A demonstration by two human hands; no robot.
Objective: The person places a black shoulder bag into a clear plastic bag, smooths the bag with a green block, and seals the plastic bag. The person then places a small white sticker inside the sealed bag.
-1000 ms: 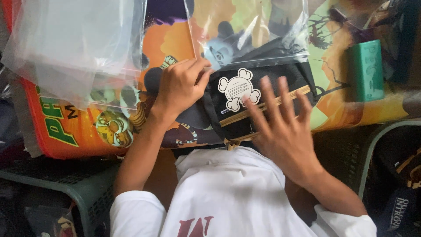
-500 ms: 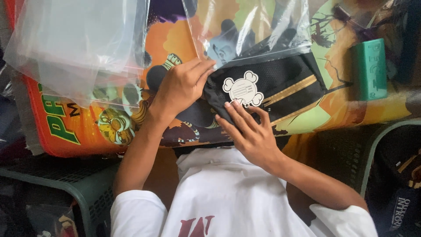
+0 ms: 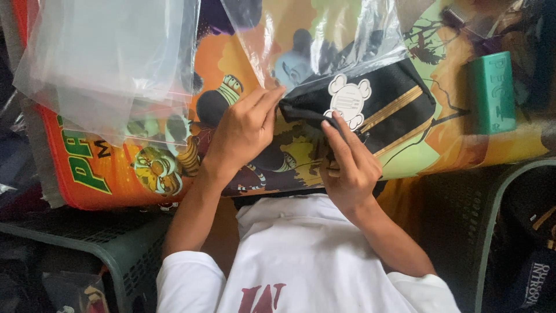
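Two hands work one black folded garment (image 3: 382, 110) with gold stripes and a white round-eared tag; it lies on a bright cartoon-printed mat (image 3: 174, 174) and is partly inside a clear plastic bag (image 3: 324, 40). Garment sits at about 1 o'clock from the frame centre. Its long axis runs roughly 8 to 2 o'clock, the near end pointing toward the hands, the far end lying in the bag.

Left hand (image 3: 240, 133): fingers curled nearly closed, pinching the bag's open edge at the garment's near corner. Right hand (image 3: 347, 165): fingers bent and together, pressing on the garment's near edge just below the tag; whether it grips cloth or only pushes, cannot tell.

Judgement: bagging step in hand, insertion about halfway. Next move calls for the mouth held wide while the garment slides along its long axis toward 2 o'clock.

Further out: loose clear bags (image 3: 110, 64) at 10 o'clock, green box (image 3: 492, 93) at 3 o'clock.
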